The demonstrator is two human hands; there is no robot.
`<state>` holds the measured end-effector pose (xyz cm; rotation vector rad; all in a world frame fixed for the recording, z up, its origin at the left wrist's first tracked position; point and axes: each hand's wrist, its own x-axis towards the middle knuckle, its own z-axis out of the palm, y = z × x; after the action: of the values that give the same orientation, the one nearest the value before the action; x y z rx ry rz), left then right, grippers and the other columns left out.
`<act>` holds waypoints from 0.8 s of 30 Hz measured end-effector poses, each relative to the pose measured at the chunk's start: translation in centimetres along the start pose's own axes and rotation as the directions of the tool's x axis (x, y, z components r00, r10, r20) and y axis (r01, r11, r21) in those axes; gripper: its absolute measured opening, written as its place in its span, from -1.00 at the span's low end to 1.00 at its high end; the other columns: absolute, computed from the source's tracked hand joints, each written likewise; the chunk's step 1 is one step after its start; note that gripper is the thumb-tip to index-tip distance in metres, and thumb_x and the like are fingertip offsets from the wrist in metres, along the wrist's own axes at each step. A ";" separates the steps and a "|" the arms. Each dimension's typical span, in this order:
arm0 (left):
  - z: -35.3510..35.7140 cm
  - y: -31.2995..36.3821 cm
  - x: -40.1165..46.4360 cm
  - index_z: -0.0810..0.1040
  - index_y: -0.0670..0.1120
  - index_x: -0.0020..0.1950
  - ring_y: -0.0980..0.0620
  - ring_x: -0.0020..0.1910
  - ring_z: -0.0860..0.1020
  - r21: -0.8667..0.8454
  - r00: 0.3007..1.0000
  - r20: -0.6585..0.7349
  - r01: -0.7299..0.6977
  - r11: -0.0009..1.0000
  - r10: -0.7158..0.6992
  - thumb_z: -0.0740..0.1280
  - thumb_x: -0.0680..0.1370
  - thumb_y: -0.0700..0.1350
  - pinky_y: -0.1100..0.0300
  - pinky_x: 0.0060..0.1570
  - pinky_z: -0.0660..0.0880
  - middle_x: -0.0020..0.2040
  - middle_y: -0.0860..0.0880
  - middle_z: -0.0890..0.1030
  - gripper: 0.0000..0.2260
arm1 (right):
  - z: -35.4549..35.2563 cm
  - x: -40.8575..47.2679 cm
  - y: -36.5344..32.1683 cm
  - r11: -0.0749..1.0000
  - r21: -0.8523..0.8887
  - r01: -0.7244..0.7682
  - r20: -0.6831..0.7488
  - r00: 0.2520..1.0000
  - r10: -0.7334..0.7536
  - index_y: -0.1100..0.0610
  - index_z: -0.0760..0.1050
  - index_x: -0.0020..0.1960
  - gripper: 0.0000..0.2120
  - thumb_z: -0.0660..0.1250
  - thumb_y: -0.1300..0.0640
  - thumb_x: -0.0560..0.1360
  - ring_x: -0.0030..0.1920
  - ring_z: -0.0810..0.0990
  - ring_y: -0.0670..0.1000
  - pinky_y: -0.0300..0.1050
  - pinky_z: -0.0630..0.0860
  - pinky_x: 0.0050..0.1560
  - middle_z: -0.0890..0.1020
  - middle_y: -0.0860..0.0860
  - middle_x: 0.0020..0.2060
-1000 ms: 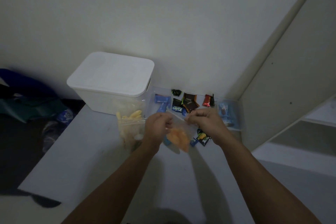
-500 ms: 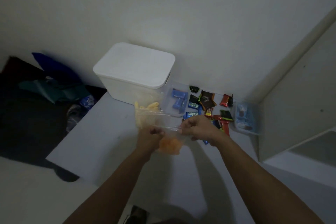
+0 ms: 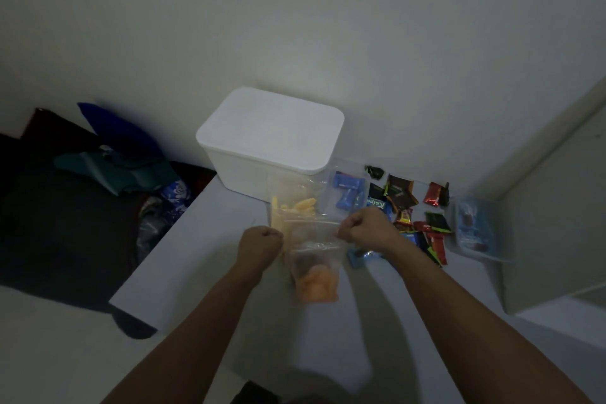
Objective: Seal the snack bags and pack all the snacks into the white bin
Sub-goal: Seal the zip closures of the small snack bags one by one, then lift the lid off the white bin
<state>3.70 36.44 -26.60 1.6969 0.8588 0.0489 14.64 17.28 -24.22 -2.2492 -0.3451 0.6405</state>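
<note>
A clear zip bag of orange snacks (image 3: pixel 315 275) hangs above the pale table (image 3: pixel 210 246). My left hand (image 3: pixel 260 244) pinches the left end of its top edge, and my right hand (image 3: pixel 367 228) pinches the right end. Behind it a second clear bag of yellow snacks (image 3: pixel 296 208) leans against the white bin (image 3: pixel 272 147), whose lid is on. A clear bag with blue wrappers (image 3: pixel 347 195) lies right of the bin. Several small candy packets (image 3: pixel 410 207) are scattered at the back right, and another clear bag with blue packets (image 3: pixel 472 228) lies at the far right.
A dark pile of cloth and bags (image 3: pixel 98 174) lies off the table's left edge. The wall runs right behind the bin. A pale panel (image 3: pixel 557 190) stands close on the right, with a lower ledge (image 3: pixel 557 325) beside it.
My hands have drawn apart along the top of the orange snack bag, stretching its edge. The view has shifted, so the bin and snacks sit more to the right.
</note>
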 end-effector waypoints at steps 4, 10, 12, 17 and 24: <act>-2.8 2.3 3.7 0.58 -0.14 -0.28 -0.14 -0.23 0.58 -0.060 0.995 -0.085 -0.053 0.997 0.048 0.34 0.46 -0.26 -0.02 -0.14 0.57 -0.21 -0.24 0.64 -0.88 | -1.8 1.9 -2.7 0.999 0.051 0.004 -0.140 0.990 0.004 0.35 0.59 -0.19 -0.76 0.45 0.14 0.42 -0.34 0.58 -0.04 -0.18 0.52 -0.25 0.62 0.10 -0.35; -6.9 6.2 9.9 0.54 -0.15 -0.28 -0.07 -0.25 0.52 -0.128 0.990 -0.109 -0.104 0.986 0.090 0.33 0.39 -0.21 0.10 -0.21 0.45 -0.24 -0.16 0.58 -0.94 | -3.0 5.3 -6.9 0.991 0.133 0.008 -0.280 0.960 0.030 0.29 0.61 -0.18 -0.84 0.45 0.16 0.42 -0.38 0.55 -0.02 -0.22 0.49 -0.36 0.61 0.09 -0.38; -8.0 7.3 11.9 0.54 -0.14 -0.29 -0.06 -0.24 0.50 -0.100 0.983 -0.131 -0.141 0.985 0.128 0.32 0.34 -0.18 0.12 -0.21 0.43 -0.27 -0.14 0.55 -0.96 | -2.9 6.3 -8.0 0.989 0.147 -0.001 -0.313 0.949 0.048 0.24 0.62 -0.16 -0.86 0.45 0.16 0.42 -0.38 0.56 -0.02 -0.21 0.51 -0.34 0.62 0.07 -0.37; -9.7 9.5 15.6 0.58 -0.13 0.01 -0.13 0.00 0.55 0.024 0.956 -0.218 -0.197 0.980 0.198 0.30 0.36 -0.17 0.00 0.08 0.54 -0.01 -0.12 0.61 -0.76 | -2.1 9.0 -9.4 0.982 0.166 -0.096 -0.343 0.927 0.149 0.29 0.58 0.01 -0.72 0.47 0.11 0.41 -0.29 0.61 0.05 -0.03 0.63 -0.21 0.63 0.11 -0.23; -12.5 10.4 20.8 0.43 -0.33 0.23 -0.26 0.14 0.50 0.105 0.969 -0.230 -0.068 0.992 0.090 0.25 0.39 -0.17 -0.09 0.15 0.51 0.20 -0.27 0.51 -0.56 | -1.0 11.9 -10.6 0.900 0.370 -0.231 -0.276 0.898 0.344 0.31 0.47 -0.10 -0.78 0.46 0.21 0.41 -0.17 0.54 0.13 -0.04 0.53 -0.26 0.53 0.23 -0.10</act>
<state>18.43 57.86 -21.82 1.8408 0.9805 0.2709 24.60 28.98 -19.84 -2.0463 0.2626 0.4132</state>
